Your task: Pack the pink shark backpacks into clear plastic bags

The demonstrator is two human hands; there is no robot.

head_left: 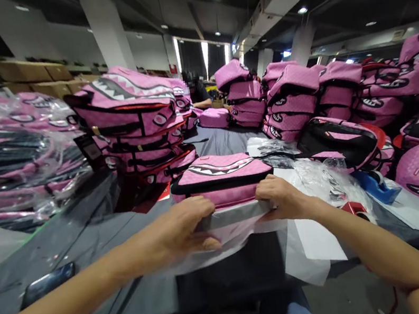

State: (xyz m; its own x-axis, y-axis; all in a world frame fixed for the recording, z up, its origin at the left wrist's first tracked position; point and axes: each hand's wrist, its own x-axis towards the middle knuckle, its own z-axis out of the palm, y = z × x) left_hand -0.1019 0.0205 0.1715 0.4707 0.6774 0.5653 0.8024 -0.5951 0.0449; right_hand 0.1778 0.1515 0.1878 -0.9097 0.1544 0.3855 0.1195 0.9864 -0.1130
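Observation:
In front of me is a small pink bag [221, 169] with black trim and a white-toothed shark mouth on its top. A translucent plastic sheet or bag [233, 225] hangs along its near side, below the pink front. My left hand [191, 224] grips the near left corner, fingers curled against the front and thumb lower down by the plastic. At the near right corner, my right hand [281, 198] is closed in the same way, with plastic by its fingers. How much of the bag itself lies inside the plastic cannot be made out.
Stacked pink backpacks [136, 105] stand behind on the left, with more piles [295, 91] at the back right. Plastic-wrapped goods [4, 159] fill the far left. A phone [48, 283], white paper [316, 241] and a blue tape dispenser [377, 187] lie nearby. Another person [199, 94] is farther back.

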